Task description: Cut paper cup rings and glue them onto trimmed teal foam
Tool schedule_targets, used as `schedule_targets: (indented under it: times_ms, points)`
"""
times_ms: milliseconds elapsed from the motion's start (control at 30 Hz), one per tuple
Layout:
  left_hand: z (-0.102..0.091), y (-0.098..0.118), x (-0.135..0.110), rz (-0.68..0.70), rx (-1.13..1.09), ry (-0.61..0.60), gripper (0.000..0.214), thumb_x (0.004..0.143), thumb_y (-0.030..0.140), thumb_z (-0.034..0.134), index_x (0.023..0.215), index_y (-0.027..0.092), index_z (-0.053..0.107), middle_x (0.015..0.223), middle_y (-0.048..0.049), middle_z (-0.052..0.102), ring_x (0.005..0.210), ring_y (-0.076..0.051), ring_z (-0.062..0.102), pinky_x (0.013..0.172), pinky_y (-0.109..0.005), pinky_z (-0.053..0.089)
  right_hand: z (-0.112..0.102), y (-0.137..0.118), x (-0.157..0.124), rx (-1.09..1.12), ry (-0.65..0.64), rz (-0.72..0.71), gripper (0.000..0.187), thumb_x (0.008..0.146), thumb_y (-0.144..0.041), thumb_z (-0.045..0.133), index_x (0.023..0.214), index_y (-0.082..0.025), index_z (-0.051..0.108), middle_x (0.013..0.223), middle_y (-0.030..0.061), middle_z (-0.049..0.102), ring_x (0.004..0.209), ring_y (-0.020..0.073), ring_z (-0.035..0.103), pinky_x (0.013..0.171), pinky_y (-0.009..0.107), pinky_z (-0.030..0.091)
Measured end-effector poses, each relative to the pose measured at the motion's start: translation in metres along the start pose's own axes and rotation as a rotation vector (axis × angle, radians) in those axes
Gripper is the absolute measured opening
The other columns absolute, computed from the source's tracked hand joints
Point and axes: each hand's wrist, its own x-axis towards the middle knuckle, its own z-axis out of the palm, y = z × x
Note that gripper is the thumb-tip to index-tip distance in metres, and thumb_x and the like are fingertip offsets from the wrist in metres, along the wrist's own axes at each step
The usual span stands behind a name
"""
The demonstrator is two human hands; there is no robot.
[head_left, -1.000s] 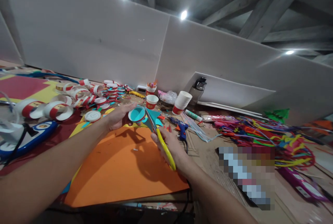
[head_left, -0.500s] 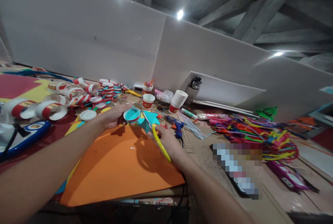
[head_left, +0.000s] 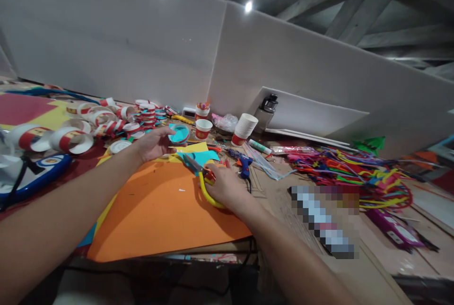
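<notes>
My left hand (head_left: 156, 144) is closed on the rim of a cut-down paper cup (head_left: 179, 140), a shallow ring with turquoise paper (head_left: 178, 133) across its top. In my right hand (head_left: 227, 184) is a pair of scissors with yellow handles (head_left: 204, 187), the blades pointing left and away from me. Just under the blades, a turquoise paper scrap (head_left: 206, 156) lies at the far edge of the orange sheet (head_left: 166, 215). The scrap and the cup piece are apart. A yellow sheet (head_left: 193, 148) shows behind the scrap.
Ahead stand a paper cup (head_left: 203, 131) and a tilted cup stack (head_left: 244, 129). A blue glue gun (head_left: 244, 165) lies right of my right hand. Cut cup rings (head_left: 71, 137) crowd the left. Colourful pipe cleaners (head_left: 340, 168) and a dark bottle (head_left: 266, 111) are at the right.
The turquoise scrap has come away from the cup piece and dropped to the sheets. My left hand has raised the cup piece a little. The scissors have turned, their blades now pointing further left.
</notes>
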Motion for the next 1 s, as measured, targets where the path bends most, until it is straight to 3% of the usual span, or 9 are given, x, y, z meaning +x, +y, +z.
schedule_targets:
  times_ms: [300,433,533,700,800,900,1000]
  points:
    - [0.007,-0.009,-0.004,0.029,0.229,-0.112,0.033,0.064,0.012,0.066,0.096,0.017,0.057,0.087,-0.0052,0.068,0.067,-0.02,0.07,0.046,-0.023,0.052,0.0,-0.005,-0.004,-0.102,-0.007,-0.073,0.034,0.085,-0.03,0.056,0.118,-0.02,0.062,0.109,0.0116,0.065,0.104,0.0233,0.059,0.091,0.033,0.04]
    - [0.014,-0.012,-0.007,0.069,0.307,-0.157,0.026,0.063,0.01,0.064,0.088,0.014,0.058,0.079,-0.0041,0.066,0.063,-0.016,0.067,0.047,-0.02,0.05,-0.002,-0.005,-0.003,-0.121,0.028,-0.036,0.028,0.09,-0.037,0.052,0.103,-0.017,0.068,0.104,0.0127,0.065,0.1,0.0246,0.059,0.088,0.034,0.041]
    - [0.02,-0.013,-0.011,0.104,0.307,-0.184,0.02,0.064,0.01,0.063,0.082,0.014,0.058,0.073,-0.0029,0.064,0.062,-0.015,0.065,0.045,-0.018,0.046,-0.003,-0.003,-0.001,-0.107,0.021,-0.032,0.025,0.091,-0.033,0.051,0.096,-0.016,0.069,0.1,0.0133,0.066,0.095,0.0236,0.06,0.082,0.033,0.042]
    - [0.021,-0.012,-0.012,0.023,0.217,-0.152,0.025,0.065,0.016,0.066,0.089,0.016,0.056,0.075,-0.0036,0.065,0.065,-0.019,0.067,0.04,-0.019,0.043,-0.003,0.002,0.005,0.065,0.127,-0.045,0.019,0.09,-0.026,0.054,0.09,-0.015,0.069,0.092,0.0105,0.066,0.088,0.0194,0.059,0.078,0.03,0.043]
    - [0.019,-0.015,-0.011,-0.037,0.168,-0.162,0.026,0.067,0.018,0.066,0.091,0.018,0.055,0.075,-0.003,0.065,0.065,-0.02,0.068,0.041,-0.02,0.045,-0.002,0.007,0.011,0.31,0.208,-0.036,0.019,0.091,-0.024,0.053,0.1,-0.015,0.067,0.087,0.0064,0.065,0.077,0.0149,0.059,0.072,0.028,0.045]
    - [0.021,-0.018,-0.012,-0.065,0.207,-0.222,0.026,0.072,0.021,0.066,0.096,0.018,0.058,0.079,-0.0034,0.066,0.064,-0.017,0.066,0.043,-0.021,0.047,-0.001,0.009,0.013,0.561,0.212,-0.026,0.034,0.087,-0.03,0.06,0.117,-0.016,0.059,0.097,0.0059,0.063,0.074,0.0123,0.059,0.071,0.028,0.049]
    - [0.025,-0.021,-0.015,-0.068,0.294,-0.308,0.034,0.076,0.026,0.066,0.108,0.018,0.059,0.087,-0.0058,0.067,0.069,-0.017,0.066,0.045,-0.021,0.049,0.0,0.006,0.011,0.618,0.225,-0.081,0.066,0.074,-0.031,0.073,0.133,-0.02,0.046,0.12,0.0101,0.054,0.09,0.0154,0.06,0.08,0.032,0.052]
